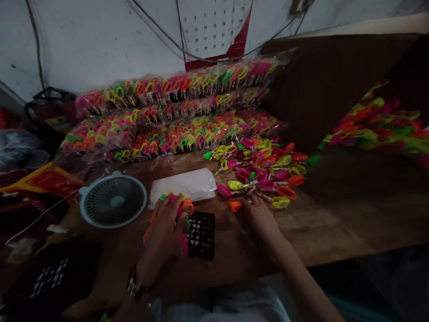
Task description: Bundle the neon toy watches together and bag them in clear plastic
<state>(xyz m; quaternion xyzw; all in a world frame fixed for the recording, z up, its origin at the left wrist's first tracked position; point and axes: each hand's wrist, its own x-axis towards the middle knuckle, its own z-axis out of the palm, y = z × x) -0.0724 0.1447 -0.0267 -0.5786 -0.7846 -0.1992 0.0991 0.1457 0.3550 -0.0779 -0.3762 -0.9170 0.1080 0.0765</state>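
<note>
Two hands at work around a black lattice tray (202,241)

The wooden table (335,223) runs under and around the tray. Beyond the tray, clear-wrapped rows of bright pieces (187,134) are banked toward the wall, under a calendar (214,31) cut off at the top. Far to its right and beyond stands a large dark brown panel (318,76); the blurred colourful heap (378,127) there is hard to make out. A loose pile (264,172) of looped pieces lies nearer, beyond and right of the tray. Left of it sits a round fan (114,201); farther left and nearer, a black latticed object (50,277) blurs into shadow. A white packet (184,184) lies just beyond it.

The left hand (166,223) lies palm down, fingers slightly parted, over bright pieces (183,247) at the tray's left side, hiding much of them; whether it grips any cannot be told. The right hand (260,215), right of the tray, reaches the pile's near edge, fingers narrowly bunched beside an orange piece (235,206); its hold is unclear.
</note>
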